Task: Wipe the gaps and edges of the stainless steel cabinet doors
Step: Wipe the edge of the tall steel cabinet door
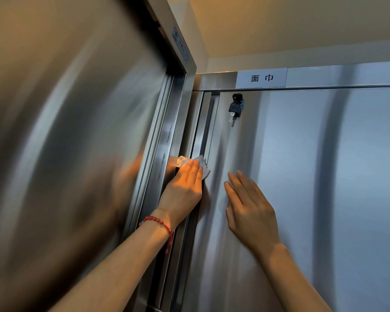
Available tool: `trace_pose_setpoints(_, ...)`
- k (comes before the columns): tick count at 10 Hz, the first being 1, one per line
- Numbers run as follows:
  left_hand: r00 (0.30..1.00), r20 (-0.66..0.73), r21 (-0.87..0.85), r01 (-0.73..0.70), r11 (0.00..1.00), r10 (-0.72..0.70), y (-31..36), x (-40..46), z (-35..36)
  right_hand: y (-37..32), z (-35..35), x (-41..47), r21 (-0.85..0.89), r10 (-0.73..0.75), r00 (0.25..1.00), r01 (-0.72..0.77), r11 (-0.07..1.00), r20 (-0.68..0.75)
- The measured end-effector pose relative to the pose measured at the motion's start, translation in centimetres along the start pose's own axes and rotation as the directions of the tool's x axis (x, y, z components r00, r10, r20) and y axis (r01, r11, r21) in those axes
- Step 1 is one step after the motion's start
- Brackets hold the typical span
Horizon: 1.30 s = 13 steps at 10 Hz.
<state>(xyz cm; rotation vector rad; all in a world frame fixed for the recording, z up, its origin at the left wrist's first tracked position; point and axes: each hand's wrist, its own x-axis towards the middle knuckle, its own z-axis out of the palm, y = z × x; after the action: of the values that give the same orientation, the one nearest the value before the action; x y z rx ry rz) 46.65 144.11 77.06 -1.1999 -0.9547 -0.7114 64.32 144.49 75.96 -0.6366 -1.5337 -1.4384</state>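
The left hand (182, 188) pressed a white wipe (202, 164) flat-fingered into the cabinet door (302, 176) edge gap, mid-wipe. The right hand (248, 208) lay open on the door, seemingly steadying it; next, the wipe should slide along the gap

The cabinet door (302, 176) is brushed stainless steel, smooth with a soft satin sheen that throws broad, blurred reflections. Left of it, the vertical gap (203, 131) is lined with the same metal in narrow folded strips, brighter along their edges. Farther left, a large steel panel (65, 131) is glossier and mirrors warm light. A thin white wipe (202, 164), soft and crumpled like cloth or paper, lies at the door's left edge. Near the door's top hangs a key (233, 110) with a black plastic head and shiny metal blade. Above the door sits a matt white paper label (261, 78).
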Motion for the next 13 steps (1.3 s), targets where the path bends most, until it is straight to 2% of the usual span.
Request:
trace_pose_setpoints(2,0.998,-0.050,0.031,-0.023,0.999,0.024,-0.3,0.6,0.0,-0.1,0.0,0.0,0.004,0.003,1.000,-0.003,1.000,0.010)
trace_pose_setpoints(4,0.999,-0.012,0.046,-0.031,0.998,0.031,-0.3,0.3,-0.5,0.0,0.1,0.0,0.005,0.002,1.000,-0.002,1.000,0.000)
trace_pose_setpoints(9,0.999,-0.042,0.081,-0.026,0.996,0.029,-0.6,1.4,0.2,0.0,0.3,-0.1,0.011,0.000,1.000,0.001,1.000,-0.015)
trace_pose_setpoints(13,0.999,-0.034,0.001,0.036,0.999,-0.036,-0.6,1.8,-0.6,0.1,0.2,-0.2,0.019,0.001,1.000,-0.001,1.000,0.001)
